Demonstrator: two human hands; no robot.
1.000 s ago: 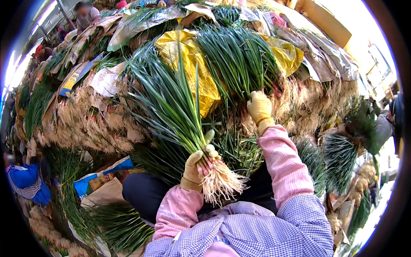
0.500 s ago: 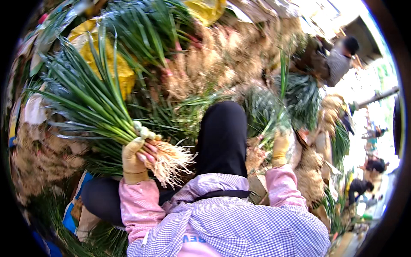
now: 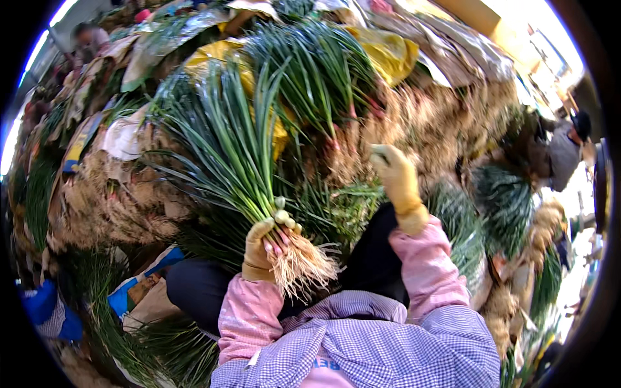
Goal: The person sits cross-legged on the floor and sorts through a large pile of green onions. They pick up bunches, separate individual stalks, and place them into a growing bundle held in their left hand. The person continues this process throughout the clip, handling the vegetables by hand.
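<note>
Heaps of green onions [image 3: 453, 123] filled the big work place, with brown roots poking out all over. One bunch [image 3: 249, 178] was in front of the person, just above the lap. The left hand [image 3: 257, 252], in a yellow glove, was wrapped around it right above the pale, stringy roots [image 3: 301, 262], and its long leaves pointed up and a bit left. The right hand [image 3: 400, 184], in a yellow glove too, was up near the heap. I could not tell if its fingers were shut or a bit open. Past the bunch, more long leaves [image 3: 310, 74] lay beside a yellow sheet [image 3: 391, 52]. Down on the left was a blue and tan bag [image 3: 155, 313], near a knee in dark pants [image 3: 200, 291]. Far off on the right was another person [image 3: 563, 155] in a gray top.
</note>
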